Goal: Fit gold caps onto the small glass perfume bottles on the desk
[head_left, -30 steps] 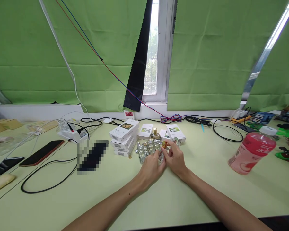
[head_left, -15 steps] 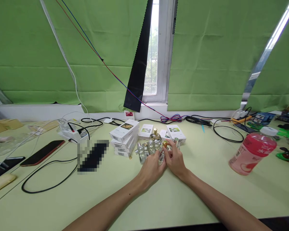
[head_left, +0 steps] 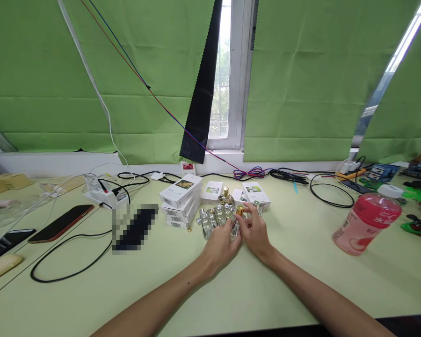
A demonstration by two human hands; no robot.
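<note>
Several small glass bottles (head_left: 211,216) with silver and gold caps stand close together in the middle of the table. My left hand (head_left: 220,243) is closed around the lower part of a bottle at the front of the group. The fingers of my right hand (head_left: 255,231) are pinched at the gold cap (head_left: 239,210) of a bottle between the hands. Behind the group is a rounder bottle with a gold top (head_left: 226,197). White boxes are stacked (head_left: 180,201) to the left, and another white box (head_left: 256,194) lies behind my right hand.
On the right a pink drink bottle (head_left: 366,222) leans in view. Phones (head_left: 61,223), a looped black cable (head_left: 45,281) and a white power strip (head_left: 107,194) lie on the left. Coiled cables (head_left: 289,176) run along the back edge.
The whole view has shifted very slightly. Both hands stay at the bottles, with the right fingers a little changed around the gold cap.
</note>
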